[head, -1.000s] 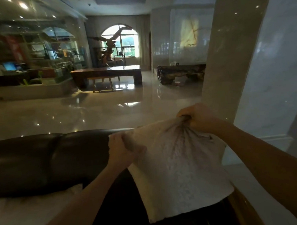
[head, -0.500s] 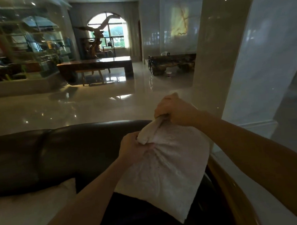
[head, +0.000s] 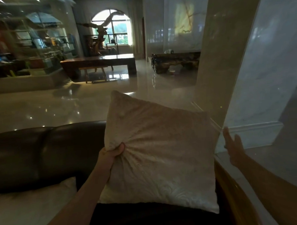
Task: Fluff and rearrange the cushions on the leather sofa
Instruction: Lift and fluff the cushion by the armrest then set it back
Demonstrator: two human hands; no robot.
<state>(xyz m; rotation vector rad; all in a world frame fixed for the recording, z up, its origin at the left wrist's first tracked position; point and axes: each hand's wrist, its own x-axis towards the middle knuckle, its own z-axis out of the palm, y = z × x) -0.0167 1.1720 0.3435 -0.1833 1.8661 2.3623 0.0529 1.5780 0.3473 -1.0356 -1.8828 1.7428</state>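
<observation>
Gripping cushion (head: 161, 156) left hand (head: 112, 153), sofa (head: 42, 153) behind

Only one view is given, taken from head height and aimed forward and slightly down across the sofa back (head: 42, 150). The cushion (head: 161, 156) is seen close up and fills the lower middle, while the glossy floor (head: 74, 103) and arched window (head: 111, 27) are seen far beyond.
</observation>
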